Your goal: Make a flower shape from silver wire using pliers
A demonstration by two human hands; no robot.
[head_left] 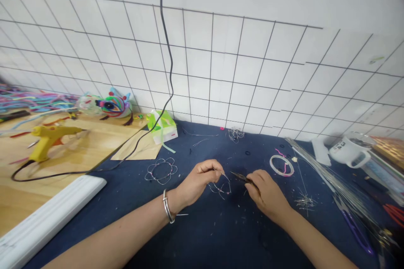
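Observation:
My left hand, a silver bangle on its wrist, pinches a thin wire shape with loops and small beads. The shape hangs from the fingertips above the dark blue mat. To its right, my right hand is closed round dark pliers, whose tips point left toward the wire and stand a little apart from it. A finished-looking wire flower with several loops lies on the mat left of my left hand.
Yellow glue gun and its black cable at left, beside a white bar. Behind are a green-white box and tangled wire. At right: a tape ring, wire bundle, purple-handled tool, white mug.

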